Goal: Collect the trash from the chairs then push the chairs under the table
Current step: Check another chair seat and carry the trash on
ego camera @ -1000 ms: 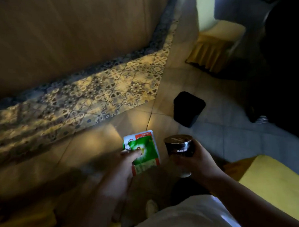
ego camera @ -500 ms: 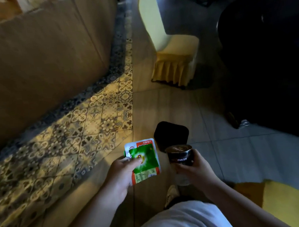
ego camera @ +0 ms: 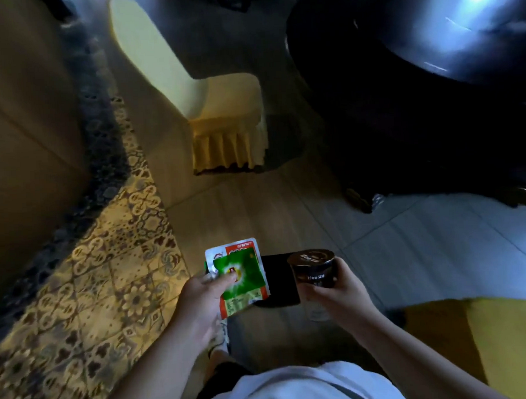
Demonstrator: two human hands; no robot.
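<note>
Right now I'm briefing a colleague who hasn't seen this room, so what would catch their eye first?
Probably the bright green snack packet held in the left hand, low in the middle, beside the dark cup gripped by the right hand. A black bin sits on the floor just behind them. Further back, a yellow-covered chair stands clear of the dark round table.

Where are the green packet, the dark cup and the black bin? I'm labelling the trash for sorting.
green packet (ego camera: 239,272): head view, on its green front panel.
dark cup (ego camera: 314,272): head view, on its side wall below the lid.
black bin (ego camera: 278,278): head view, on its dark interior between the two hands.
</note>
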